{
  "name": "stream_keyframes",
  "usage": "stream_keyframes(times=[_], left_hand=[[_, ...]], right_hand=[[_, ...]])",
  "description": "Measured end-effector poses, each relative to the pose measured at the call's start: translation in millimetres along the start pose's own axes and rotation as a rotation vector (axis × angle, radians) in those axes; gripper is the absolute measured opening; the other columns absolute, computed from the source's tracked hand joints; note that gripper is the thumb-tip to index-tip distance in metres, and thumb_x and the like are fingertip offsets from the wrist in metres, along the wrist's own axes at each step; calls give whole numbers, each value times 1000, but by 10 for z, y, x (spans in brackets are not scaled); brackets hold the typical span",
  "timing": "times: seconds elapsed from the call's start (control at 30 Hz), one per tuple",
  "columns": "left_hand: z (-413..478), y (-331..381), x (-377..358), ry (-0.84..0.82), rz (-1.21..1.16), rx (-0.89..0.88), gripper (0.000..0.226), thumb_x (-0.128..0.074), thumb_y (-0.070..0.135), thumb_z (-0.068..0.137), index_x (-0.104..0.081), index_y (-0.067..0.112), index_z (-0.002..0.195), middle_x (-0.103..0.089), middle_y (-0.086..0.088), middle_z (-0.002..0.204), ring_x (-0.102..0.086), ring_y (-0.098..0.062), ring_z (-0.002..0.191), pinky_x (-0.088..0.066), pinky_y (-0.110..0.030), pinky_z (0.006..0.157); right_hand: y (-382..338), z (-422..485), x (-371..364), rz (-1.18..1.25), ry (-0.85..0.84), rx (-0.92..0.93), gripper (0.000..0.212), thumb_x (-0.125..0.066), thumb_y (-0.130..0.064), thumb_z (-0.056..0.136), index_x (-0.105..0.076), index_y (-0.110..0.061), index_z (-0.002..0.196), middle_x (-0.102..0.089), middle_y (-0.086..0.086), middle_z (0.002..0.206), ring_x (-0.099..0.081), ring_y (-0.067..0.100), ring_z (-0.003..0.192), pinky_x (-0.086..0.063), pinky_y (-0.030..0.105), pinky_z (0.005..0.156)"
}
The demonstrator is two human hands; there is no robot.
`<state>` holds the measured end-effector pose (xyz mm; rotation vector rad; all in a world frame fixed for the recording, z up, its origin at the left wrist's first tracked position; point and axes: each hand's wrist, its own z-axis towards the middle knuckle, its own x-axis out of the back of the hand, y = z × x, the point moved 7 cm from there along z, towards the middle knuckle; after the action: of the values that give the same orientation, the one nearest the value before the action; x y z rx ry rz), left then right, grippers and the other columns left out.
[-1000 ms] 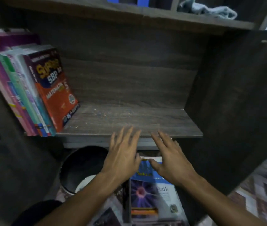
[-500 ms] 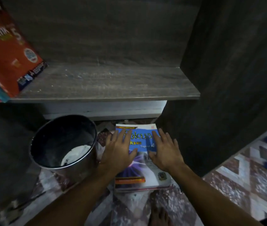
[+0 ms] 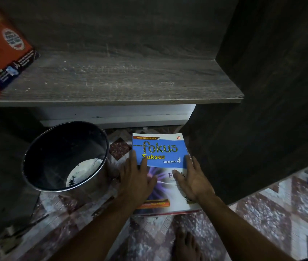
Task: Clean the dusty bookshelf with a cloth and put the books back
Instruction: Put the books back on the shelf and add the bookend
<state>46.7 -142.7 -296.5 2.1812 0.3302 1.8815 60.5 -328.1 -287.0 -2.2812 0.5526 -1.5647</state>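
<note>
Blue-topped book [image 3: 160,149] lies on the floor, just below the shelf [image 3: 111,81] front edge. Left hand [image 3: 136,178] and right hand [image 3: 194,179] rest flat on its cover; grip open, fingers straight, nothing clasped. Step looks like re-shelving. Next move likely needs fingers under both side edges, then a lift onto the shelf.

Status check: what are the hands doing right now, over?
Left hand and right hand flat on Fokus book, on floor. Bucket beside it, not touching.

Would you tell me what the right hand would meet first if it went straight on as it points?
Probably the white base board under the shelf, just past the book; depth is unclear.
</note>
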Motion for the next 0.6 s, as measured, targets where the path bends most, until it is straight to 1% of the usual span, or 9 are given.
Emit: stream_keyframes(times=[0.07,0.13,0.23,0.33,0.37,0.43,0.5,0.57,0.6], left_hand=[[-16,-24,-25,15,-110,36,73,-45,54,95,-14,23,154,20,-10,161,-5,-32,149,-20,-43,117],[-35,-32,-54,23,-262,85,74,-52,48,95,-16,22,155,15,-8,161,-15,-31,148,-28,-41,114],[-21,-47,-111,20,-472,121,77,-61,37,93,-17,21,154,-5,-13,161,-24,-31,145,-32,-39,112],[22,-97,-150,-15,-554,188,79,-64,37,91,-17,26,154,-23,-12,157,-33,-31,140,-38,-39,108],[35,-101,-152,-28,-557,213,80,-64,37,91,-15,27,154,-24,-12,157,-33,-30,140,-38,-39,107],[59,-94,-152,-52,-538,275,85,-63,37,92,-7,27,155,-20,-12,159,-31,-31,142,-34,-39,109],[96,-91,-150,-78,-526,339,97,-67,36,90,4,24,155,-16,-14,160,-28,-32,143,-31,-39,111],[157,-119,-133,-96,-530,386,109,-73,38,84,9,24,155,-21,-17,156,-32,-35,140,-33,-39,109],[178,-140,-104,-103,-529,415,111,-75,38,82,7,23,155,-28,-18,151,-38,-36,136,-36,-40,106]], right_hand=[[39,8,-45,52,3,-23,76,-42,-51,100,-4,-20,157,-4,5,165,-21,26,149,-25,38,117],[79,13,-80,112,7,-55,76,-42,-52,99,-2,-24,157,-16,6,163,-30,28,145,-29,42,114],[93,12,-110,168,19,-94,75,-44,-51,99,-2,-28,157,-31,8,157,-41,31,137,-34,43,111],[72,-6,-92,198,60,-107,75,-47,-49,98,-5,-29,157,-40,9,152,-48,32,131,-40,45,108],[66,-12,-82,212,74,-113,74,-49,-49,98,-7,-30,156,-45,8,148,-53,32,126,-43,46,105],[57,-17,-46,262,104,-128,72,-55,-44,96,-16,-30,154,-57,8,136,-61,32,115,-48,46,99],[83,0,-8,310,113,-174,67,-62,-39,93,-29,-26,149,-63,10,129,-63,34,113,-50,44,98],[116,7,19,337,105,-211,58,-66,-35,91,-42,-22,142,-65,10,127,-62,33,114,-49,42,98],[126,4,28,345,98,-216,55,-67,-34,90,-47,-21,139,-66,9,126,-63,31,114,-49,41,98]])
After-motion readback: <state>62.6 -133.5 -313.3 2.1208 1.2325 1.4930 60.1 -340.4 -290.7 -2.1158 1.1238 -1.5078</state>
